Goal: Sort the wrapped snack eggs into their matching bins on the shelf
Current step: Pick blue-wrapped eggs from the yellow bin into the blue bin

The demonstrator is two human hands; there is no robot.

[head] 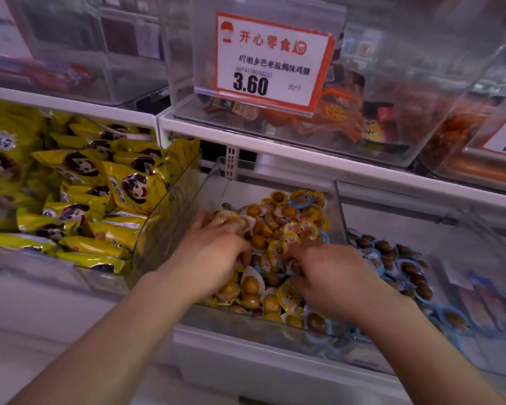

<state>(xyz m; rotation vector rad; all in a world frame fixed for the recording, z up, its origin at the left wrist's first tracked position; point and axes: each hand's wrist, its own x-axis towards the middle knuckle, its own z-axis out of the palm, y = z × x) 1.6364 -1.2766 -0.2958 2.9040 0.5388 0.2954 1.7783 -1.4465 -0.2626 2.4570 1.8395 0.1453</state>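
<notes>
— What's the biggest thing in front of the person?

— The white shelf (275, 147), two levels of it. The upper level carries clear tubs; one has a price card (270, 58) reading 3.60 clipped to its front.

— And below?

— Three bins side by side. On the left, a heap of yellow snack bags (79, 182). In the middle, a clear bin (184, 200) full of wrapped eggs (287, 226), mostly in yellow-rimmed wrappers, with a few blue-rimmed ones mixed in at the back and front. To the right, another bin (465, 287) holding darker eggs in blue-rimmed wrappers (392, 258).

— Where are the hands?

— Both are down in the middle bin, on top of the pile. The left hand (214, 258) has its fingers curled into the eggs near the bin's left wall, with a ring on one finger. The right hand (330, 279) has its fingers bent down among the wrappers.

— Is either actually holding an egg?

— I cannot tell; the fingertips are buried in the pile and blurred.
</notes>
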